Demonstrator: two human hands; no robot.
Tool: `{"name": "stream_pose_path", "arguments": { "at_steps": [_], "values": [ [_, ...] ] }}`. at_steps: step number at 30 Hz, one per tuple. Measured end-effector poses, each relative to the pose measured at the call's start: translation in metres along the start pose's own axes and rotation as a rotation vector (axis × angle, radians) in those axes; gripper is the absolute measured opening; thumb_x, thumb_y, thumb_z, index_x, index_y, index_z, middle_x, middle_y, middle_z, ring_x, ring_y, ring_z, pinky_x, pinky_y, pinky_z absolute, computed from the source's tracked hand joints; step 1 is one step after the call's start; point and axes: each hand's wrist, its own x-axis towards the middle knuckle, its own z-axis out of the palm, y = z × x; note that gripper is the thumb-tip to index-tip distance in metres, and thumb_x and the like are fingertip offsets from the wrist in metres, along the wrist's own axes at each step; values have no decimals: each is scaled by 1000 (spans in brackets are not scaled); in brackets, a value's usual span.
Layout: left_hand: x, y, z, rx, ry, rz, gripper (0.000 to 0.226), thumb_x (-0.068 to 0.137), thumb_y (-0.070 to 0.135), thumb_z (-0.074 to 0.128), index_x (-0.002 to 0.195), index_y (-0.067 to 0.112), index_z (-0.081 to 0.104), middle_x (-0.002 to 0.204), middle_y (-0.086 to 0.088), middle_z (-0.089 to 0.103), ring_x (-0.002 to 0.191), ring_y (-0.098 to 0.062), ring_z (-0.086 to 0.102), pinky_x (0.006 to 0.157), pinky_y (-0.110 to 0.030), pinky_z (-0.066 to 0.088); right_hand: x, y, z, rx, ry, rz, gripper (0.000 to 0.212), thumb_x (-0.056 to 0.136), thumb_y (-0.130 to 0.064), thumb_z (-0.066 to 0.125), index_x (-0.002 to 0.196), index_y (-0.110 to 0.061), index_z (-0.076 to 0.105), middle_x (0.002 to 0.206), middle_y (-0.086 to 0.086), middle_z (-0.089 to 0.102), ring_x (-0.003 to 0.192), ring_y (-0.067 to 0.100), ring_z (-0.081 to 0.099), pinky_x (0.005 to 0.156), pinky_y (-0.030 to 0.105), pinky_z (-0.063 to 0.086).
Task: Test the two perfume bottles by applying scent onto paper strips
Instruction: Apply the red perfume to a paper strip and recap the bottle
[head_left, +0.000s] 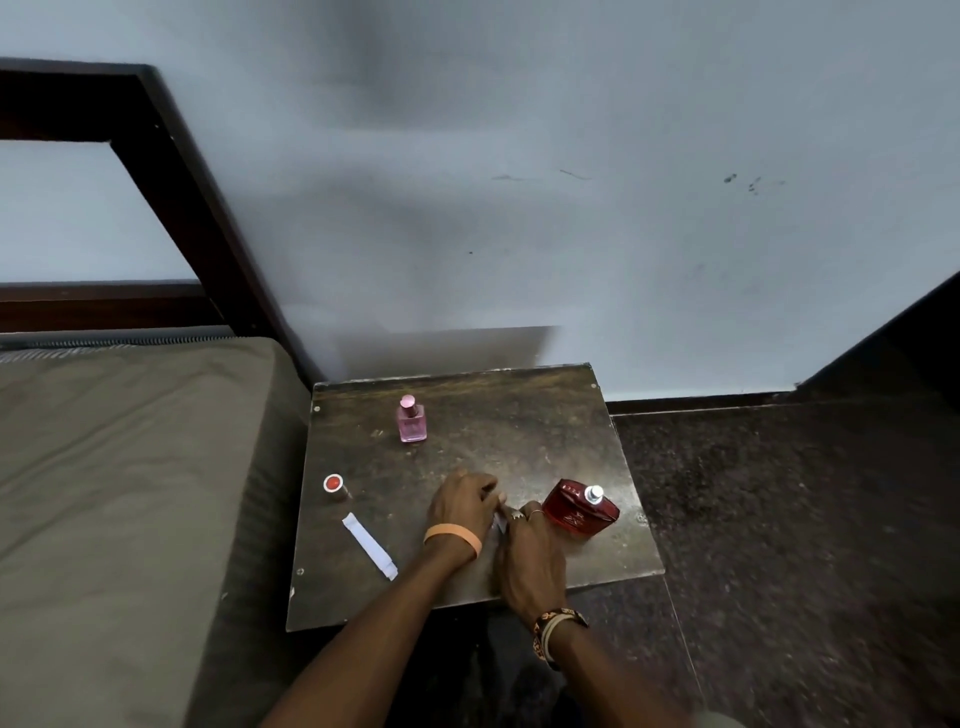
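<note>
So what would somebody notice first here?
Probably the left hand and right hand meeting mid-table, pinching a small white strip. Then the colours: a shiny red bottle just beside the right hand, a pink bottle standing near the back of the table, and a red cap near its left edge.

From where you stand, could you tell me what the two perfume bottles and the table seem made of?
Pink bottle: likely glass, translucent, light shows through. Red bottle: glossy glass or hard plastic, bright highlights, silvery metal-look sprayer. Table: worn wood or laminate, matte, scratched, pale scuffs.
</note>
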Motion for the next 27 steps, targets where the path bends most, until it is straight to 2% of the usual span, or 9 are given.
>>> {"name": "stream_pose_path", "arguments": {
  "at_steps": [3,10,15,17,23,27],
  "values": [
    [-1,-6,0,11,1,24,19,85,26,63,91,10,71,95,-14,68,86,-27,62,72,-30,47,0,-1,-1,51,11,32,18,97,-20,45,100,-12,60,103,4,53,88,22,56,70,35,47],
    [-6,-11,-5,54,-10,84,19,88,30,58,89,18,73,90,-10,64,84,-25,60,67,-27,39,-1,-3,-3,82,23,66,27,101,-27,38,101,-15,62,104,-1,51,94,18,56,75,28,44],
    [-10,-11,-8,84,-27,108,19,86,32,61,97,21,73,92,-8,61,87,-23,57,68,-23,32,-1,-2,-5,86,0,80,29,103,-28,38,117,-19,61,113,2,54,99,18,56,81,30,48],
    [-10,-8,-7,96,-24,95,17,85,32,62,94,23,73,91,-7,61,87,-22,58,67,-23,32,0,-1,-5,85,-17,93,30,102,-28,39,122,-20,60,118,4,53,103,19,55,83,31,48],
    [-6,2,-7,42,-26,8,11,79,28,69,84,21,76,85,0,73,80,-16,65,69,-23,46,4,1,-2,115,-11,123,28,100,-28,44,120,-22,62,114,4,60,106,19,53,82,29,43],
    [-3,6,-8,-8,-73,-85,7,78,23,69,80,18,75,80,2,74,79,-15,67,73,-25,51,3,3,0,144,5,125,25,98,-29,48,117,-22,63,110,4,61,106,20,54,82,29,44]
  ]
}}
